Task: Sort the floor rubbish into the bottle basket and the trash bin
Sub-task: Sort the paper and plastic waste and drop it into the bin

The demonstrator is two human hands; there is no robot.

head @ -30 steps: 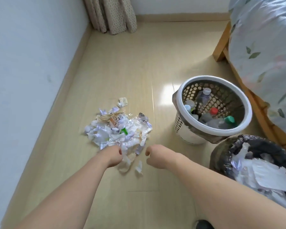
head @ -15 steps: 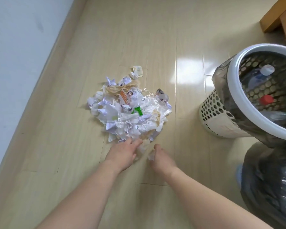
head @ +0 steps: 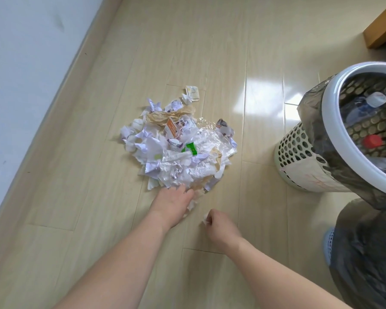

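Observation:
A heap of crumpled paper, tissue and plastic wrappers (head: 178, 146) lies on the wooden floor. My left hand (head: 172, 202) rests palm down at the heap's near edge, its fingers on paper scraps. My right hand (head: 218, 224) is just to the right, pinched on a small white paper scrap (head: 205, 221) lifted off the floor. The white perforated bottle basket (head: 299, 152), lined with a dark bag and holding several plastic bottles, stands at the right. The trash bin (head: 366, 253) with its black bag is at the lower right, its opening out of view.
A white wall and skirting board (head: 54, 103) run along the left. A wooden bed leg (head: 381, 30) shows at the top right. Bare floor surrounds the heap.
The view has dropped closer to the floor. My left hand has spread flat onto the heap's edge, and my right hand has drawn back a little with a paper scrap pinched in it.

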